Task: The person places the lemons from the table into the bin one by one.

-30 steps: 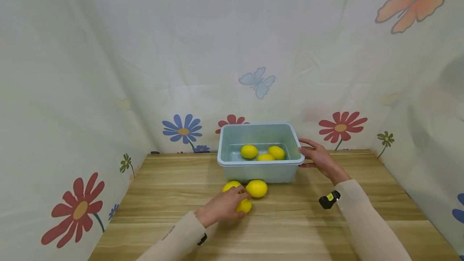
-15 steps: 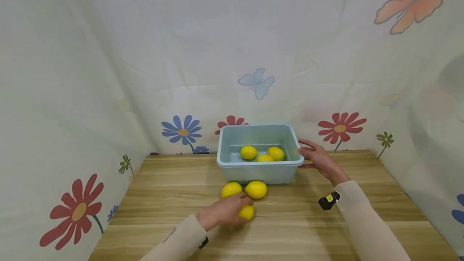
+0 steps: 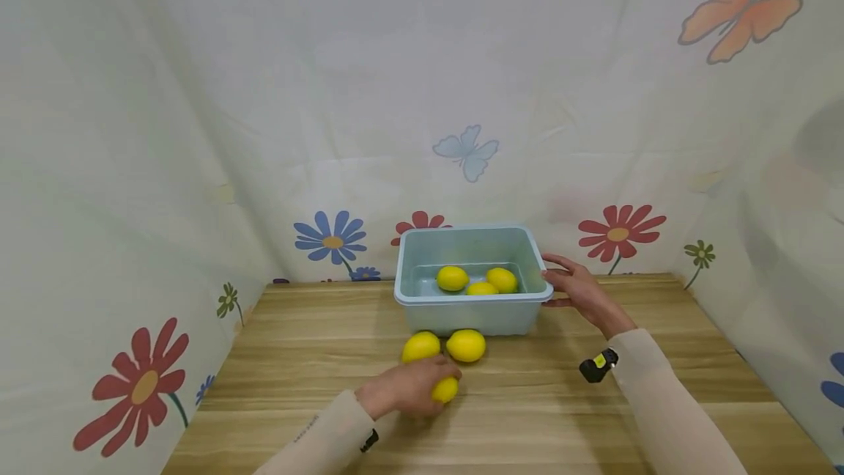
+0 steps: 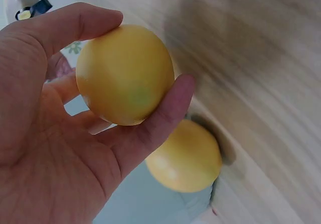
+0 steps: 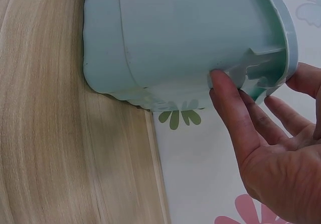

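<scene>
Left hand (image 3: pixel 414 387): palm over the near side of the table (image 3: pixel 560 416); fingers bent round one lemon, digits on opposite sides of it, spaced only as wide as the fruit.
Held lemon (image 3: pixel 445 390): gripped in the left hand, outside the tub (image 3: pixel 471 311) and on its near side; whether its underside touches the wood cannot be told.
Change, left hand and lemon: slightly nearer than a second ago; the left loose lemon, then partly covered, shows more fully. In effect, the held fruit looks drawn away from the pair, with the grasp judged secure.
Loose lemons: two, left one (image 3: pixel 420 347) and right one (image 3: pixel 466 345), side by side just in front of the tub's near wall.
Tub: pale blue, upright, at the far side of the table.
Tub lemons: three on the floor, left one (image 3: pixel 453 278), right one (image 3: pixel 502 281), near one (image 3: pixel 483 289) half hidden by the near rim; count unchanged, so the held lemon is not yet added.
Right hand (image 3: pixel 580 292): place unchanged at the tub's right end; fingers spread, lightly bent, holding the rim and outer wall, which probably steadies it.
</scene>
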`<state>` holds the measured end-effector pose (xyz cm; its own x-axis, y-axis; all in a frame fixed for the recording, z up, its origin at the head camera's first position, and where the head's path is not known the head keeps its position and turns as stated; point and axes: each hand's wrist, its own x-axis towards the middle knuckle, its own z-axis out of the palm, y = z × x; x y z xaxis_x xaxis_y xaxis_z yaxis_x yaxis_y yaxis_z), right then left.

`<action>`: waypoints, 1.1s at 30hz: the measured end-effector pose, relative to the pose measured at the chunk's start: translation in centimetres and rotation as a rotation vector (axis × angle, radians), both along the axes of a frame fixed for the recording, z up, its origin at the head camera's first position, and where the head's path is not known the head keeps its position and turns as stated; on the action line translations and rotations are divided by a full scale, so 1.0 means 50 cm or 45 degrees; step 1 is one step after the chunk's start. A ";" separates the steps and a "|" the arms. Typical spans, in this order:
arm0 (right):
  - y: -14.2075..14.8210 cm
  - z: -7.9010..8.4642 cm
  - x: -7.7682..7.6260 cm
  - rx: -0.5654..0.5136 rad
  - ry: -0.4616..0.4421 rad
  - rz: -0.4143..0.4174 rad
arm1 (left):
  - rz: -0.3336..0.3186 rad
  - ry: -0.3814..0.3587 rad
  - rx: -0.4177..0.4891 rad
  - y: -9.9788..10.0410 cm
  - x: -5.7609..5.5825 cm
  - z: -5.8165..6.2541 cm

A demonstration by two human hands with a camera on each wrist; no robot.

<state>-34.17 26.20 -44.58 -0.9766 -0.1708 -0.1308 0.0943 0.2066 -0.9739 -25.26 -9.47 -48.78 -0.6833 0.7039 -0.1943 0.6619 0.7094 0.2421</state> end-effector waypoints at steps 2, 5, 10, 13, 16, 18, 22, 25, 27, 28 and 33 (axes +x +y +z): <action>0.000 -0.001 -0.001 -0.005 -0.005 -0.008 | 0.004 -0.002 0.023 -0.003 -0.002 0.006; 0.000 -0.002 -0.003 -0.008 -0.005 -0.005 | 0.006 0.004 0.061 -0.009 -0.006 0.014; 0.004 -0.004 -0.001 -0.005 -0.001 -0.003 | 0.024 -0.007 0.089 -0.011 -0.010 0.033; 0.007 -0.001 0.002 -0.006 0.007 -0.010 | 0.048 -0.003 0.091 -0.010 -0.012 0.047; 0.008 0.001 0.003 -0.002 0.016 0.000 | 0.069 0.011 0.098 -0.010 -0.015 0.061; 0.008 0.002 0.002 -0.004 0.017 0.003 | 0.072 0.028 0.105 -0.011 -0.017 0.070; 0.006 0.002 0.002 0.001 0.009 0.008 | 0.071 0.057 0.135 -0.015 -0.022 0.085; 0.003 0.000 0.002 0.002 0.007 0.009 | 0.077 0.074 0.159 -0.017 -0.025 0.098; 0.002 -0.002 0.002 0.000 0.008 0.007 | 0.084 0.076 0.170 -0.017 -0.026 0.108; 0.002 -0.003 0.001 0.000 0.009 0.006 | 0.083 0.079 0.178 -0.018 -0.028 0.113; 0.001 -0.003 0.000 -0.002 0.018 0.008 | 0.080 0.093 0.201 -0.021 -0.039 0.133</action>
